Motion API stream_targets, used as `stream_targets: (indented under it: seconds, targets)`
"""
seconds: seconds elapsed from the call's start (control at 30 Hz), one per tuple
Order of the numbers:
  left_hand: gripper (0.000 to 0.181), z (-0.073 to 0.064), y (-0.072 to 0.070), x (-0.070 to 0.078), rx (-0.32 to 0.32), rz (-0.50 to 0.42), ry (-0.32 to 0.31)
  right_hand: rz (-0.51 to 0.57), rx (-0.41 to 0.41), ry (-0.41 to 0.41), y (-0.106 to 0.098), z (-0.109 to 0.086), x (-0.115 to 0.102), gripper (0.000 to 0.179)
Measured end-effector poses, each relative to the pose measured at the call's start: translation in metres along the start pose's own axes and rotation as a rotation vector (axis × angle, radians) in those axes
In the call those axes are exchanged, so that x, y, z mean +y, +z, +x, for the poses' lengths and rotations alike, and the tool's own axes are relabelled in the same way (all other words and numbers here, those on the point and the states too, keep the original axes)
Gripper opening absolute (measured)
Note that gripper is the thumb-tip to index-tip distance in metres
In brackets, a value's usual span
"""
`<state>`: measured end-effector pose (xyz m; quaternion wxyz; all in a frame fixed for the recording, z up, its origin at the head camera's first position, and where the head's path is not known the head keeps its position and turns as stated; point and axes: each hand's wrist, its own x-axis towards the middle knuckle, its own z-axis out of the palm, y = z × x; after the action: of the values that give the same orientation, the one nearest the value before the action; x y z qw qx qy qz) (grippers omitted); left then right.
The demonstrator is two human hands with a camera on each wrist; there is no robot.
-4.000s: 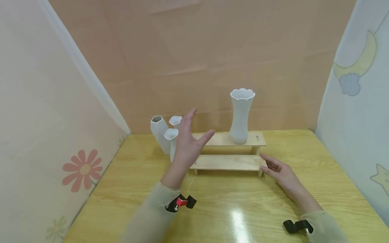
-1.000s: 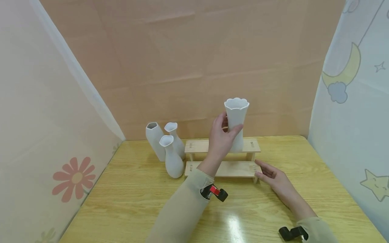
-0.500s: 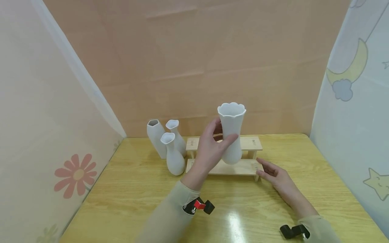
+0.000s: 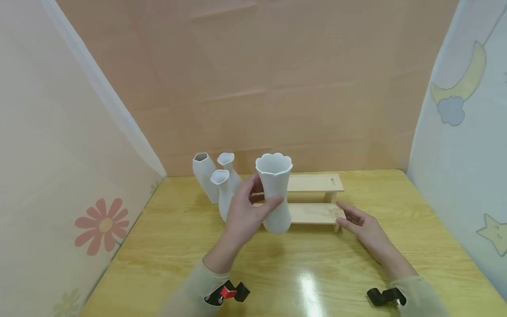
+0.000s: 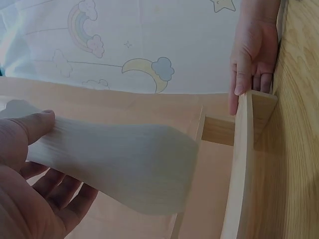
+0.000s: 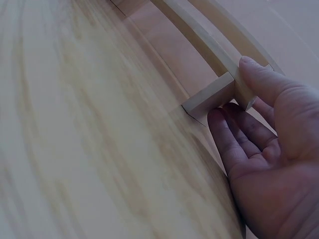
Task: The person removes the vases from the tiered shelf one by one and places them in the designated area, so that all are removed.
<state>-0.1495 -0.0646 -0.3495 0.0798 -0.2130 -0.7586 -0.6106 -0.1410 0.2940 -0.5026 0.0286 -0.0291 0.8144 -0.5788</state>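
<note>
My left hand (image 4: pixel 246 211) grips a tall white vase (image 4: pixel 277 193) with a scalloped rim, thumb on the near side and fingers behind it. The vase is upright in front of a two-tier wooden shelf (image 4: pixel 313 213), overlapping its left half in the head view. In the left wrist view the vase's wide base (image 5: pixel 159 169) points toward the shelf boards. At the shelf's right end, my right hand (image 4: pixel 366 226) holds the lower tier. Its thumb (image 6: pixel 259 77) lies on the board's end while the other fingers curl near the short leg (image 6: pixel 212 94).
Left of the shelf stand several white vases: an angular one (image 4: pixel 205 178), a wavy-rimmed one (image 4: pixel 231 169) at the back, and another (image 4: pixel 223 193) partly behind my left hand. The wooden table (image 4: pixel 166 255) is bounded by an orange backdrop (image 4: pixel 257 88) and printed side panels.
My left hand has gripped the vase from the upper tier, lifted it off and brought it left and toward me, in front of the shelf. My right hand has stayed at the shelf's end.
</note>
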Motion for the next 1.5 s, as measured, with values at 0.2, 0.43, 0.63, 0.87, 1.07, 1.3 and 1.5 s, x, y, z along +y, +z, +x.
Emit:
stream_targets:
  seconds: [0.2,0.43,0.63,0.87,1.07,1.3,1.5]
  targets:
    - [0.055,-0.017,-0.020,-0.001,0.033,-0.001,-0.043,0.026,-0.006,0.001,-0.001,-0.001,0.001,0.070]
    - [0.057,-0.039,-0.050,-0.006,0.061,0.078,-0.117,0.040,-0.011,0.005,0.004,-0.001,0.000,0.071]
    - [0.061,-0.054,-0.076,-0.016,0.121,0.158,-0.170,0.044,-0.019,-0.004,0.004,-0.002,-0.001,0.070]
    - [0.067,-0.063,-0.098,-0.023,0.188,0.201,-0.245,0.053,-0.021,-0.003,0.002,-0.004,-0.001,0.070]
    - [0.065,-0.065,-0.113,-0.032,0.234,0.233,-0.257,0.051,-0.020,0.002,0.002,-0.005,0.000,0.070]
    - [0.059,-0.061,-0.125,-0.045,0.309,0.270,-0.214,0.058,-0.019,0.004,0.002,-0.006,0.002,0.071]
    - [0.057,-0.055,-0.132,-0.062,0.376,0.316,-0.191,0.049,-0.018,0.008,0.002,-0.007,0.000,0.071]
